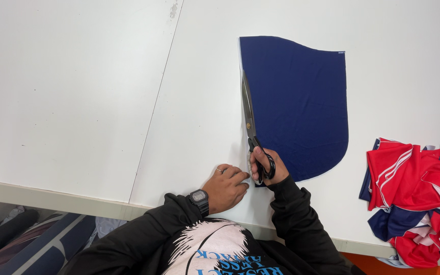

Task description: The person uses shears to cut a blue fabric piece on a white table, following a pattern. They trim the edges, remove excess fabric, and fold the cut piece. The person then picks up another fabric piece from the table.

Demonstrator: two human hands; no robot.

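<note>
Big white counter (77, 91) takes up most of the view, made of panels with a thin seam (154, 107) running across and a scuff mark (173, 9) at the far edge. Lighting's flat and even. Under the near edge there are dark fabric rolls (21, 239), plus a strip of orange floor (367, 262).

Person, seen from above. Black long-sleeved jacket, open at the front, over a dark shirt with a white feathered graphic and blue lettering at 6 o'clock. Left hand (226, 186): black digital wristwatch, silver ring on one finger. Right hand (266, 168): bare, black cuff at the wrist.
</note>
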